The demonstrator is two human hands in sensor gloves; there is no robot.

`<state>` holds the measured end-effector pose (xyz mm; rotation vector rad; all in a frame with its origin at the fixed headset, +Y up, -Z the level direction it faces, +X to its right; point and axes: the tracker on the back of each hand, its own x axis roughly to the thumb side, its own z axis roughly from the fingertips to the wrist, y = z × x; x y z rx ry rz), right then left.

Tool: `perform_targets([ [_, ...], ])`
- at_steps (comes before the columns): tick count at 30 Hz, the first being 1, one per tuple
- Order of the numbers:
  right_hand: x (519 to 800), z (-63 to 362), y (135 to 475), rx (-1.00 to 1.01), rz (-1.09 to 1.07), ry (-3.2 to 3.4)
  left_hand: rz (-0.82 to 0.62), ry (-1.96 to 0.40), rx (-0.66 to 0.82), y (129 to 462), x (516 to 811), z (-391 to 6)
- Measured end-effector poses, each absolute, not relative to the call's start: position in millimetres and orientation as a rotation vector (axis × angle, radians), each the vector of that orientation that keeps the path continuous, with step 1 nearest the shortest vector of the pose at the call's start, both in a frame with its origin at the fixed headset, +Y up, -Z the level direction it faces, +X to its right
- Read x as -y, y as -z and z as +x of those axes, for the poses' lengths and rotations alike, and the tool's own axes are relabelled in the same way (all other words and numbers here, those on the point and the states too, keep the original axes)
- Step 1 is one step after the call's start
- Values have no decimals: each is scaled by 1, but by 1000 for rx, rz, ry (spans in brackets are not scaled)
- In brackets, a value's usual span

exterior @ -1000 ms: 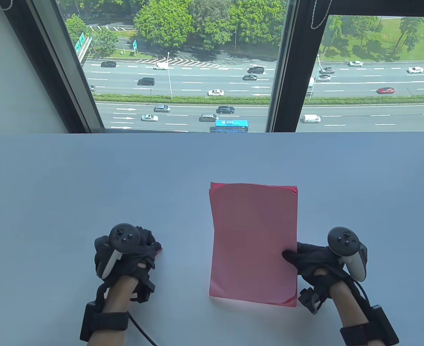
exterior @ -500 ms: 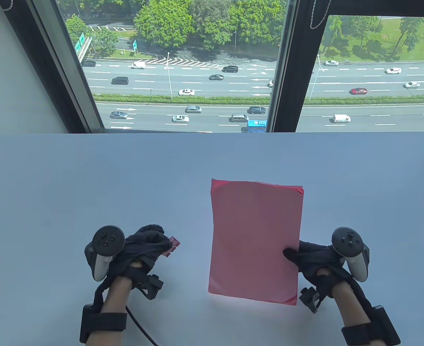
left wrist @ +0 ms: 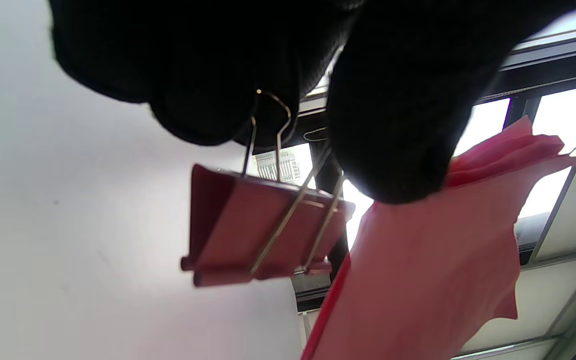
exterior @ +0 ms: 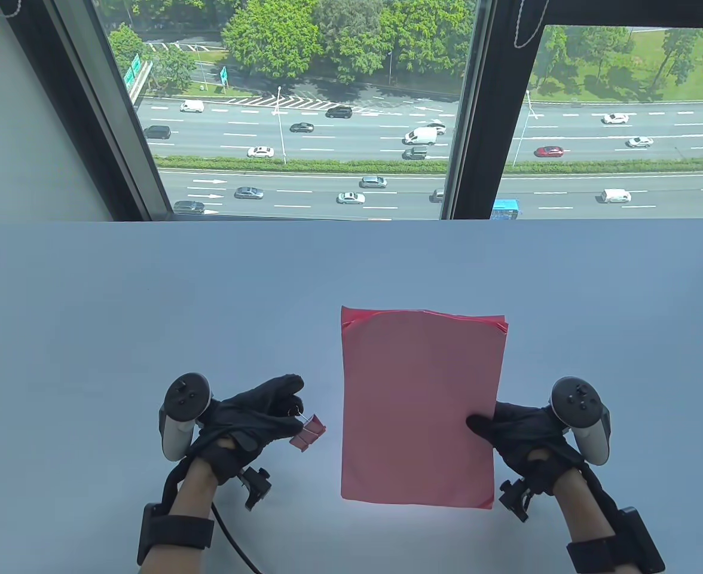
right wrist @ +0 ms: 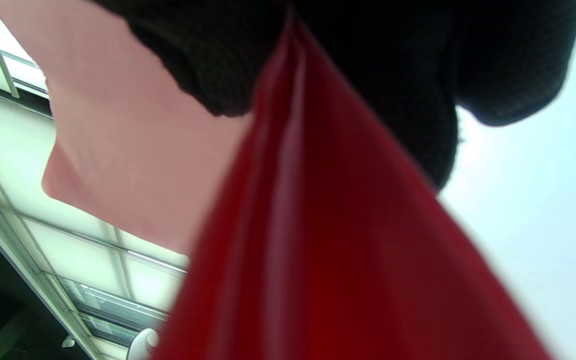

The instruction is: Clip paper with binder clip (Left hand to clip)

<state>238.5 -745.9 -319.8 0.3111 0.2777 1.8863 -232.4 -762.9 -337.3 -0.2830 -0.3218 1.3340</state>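
A stack of pink paper (exterior: 418, 406) is held up off the white table (exterior: 148, 299). My right hand (exterior: 510, 430) grips its right edge, thumb on top; the right wrist view shows the sheets (right wrist: 318, 260) pinched between the gloved fingers (right wrist: 208, 65). My left hand (exterior: 262, 412) pinches the wire handles of a pink binder clip (exterior: 307, 433) just left of the paper's left edge. In the left wrist view the clip (left wrist: 263, 225) hangs from the fingertips (left wrist: 208, 100) with its jaws closed, the paper (left wrist: 433, 260) beside it.
The table's far edge meets a large window (exterior: 303, 119) over a road. A cable (exterior: 232, 538) trails from my left wrist across the near table.
My left hand lifted the clip off the table and carried it right toward the paper. The right hand raised and turned the paper slightly.
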Motion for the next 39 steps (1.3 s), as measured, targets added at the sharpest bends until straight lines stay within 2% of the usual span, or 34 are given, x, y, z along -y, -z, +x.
perform_targets([
  [5, 744, 233, 319, -293, 369, -1889, -309, -1474, 329, 337, 769, -229],
  [32, 747, 225, 317, -329, 401, -1926, -292, -1464, 318, 336, 770, -220],
  [39, 747, 213, 313, -331, 438, -1970, -207, -1515, 274, 334, 764, -221],
])
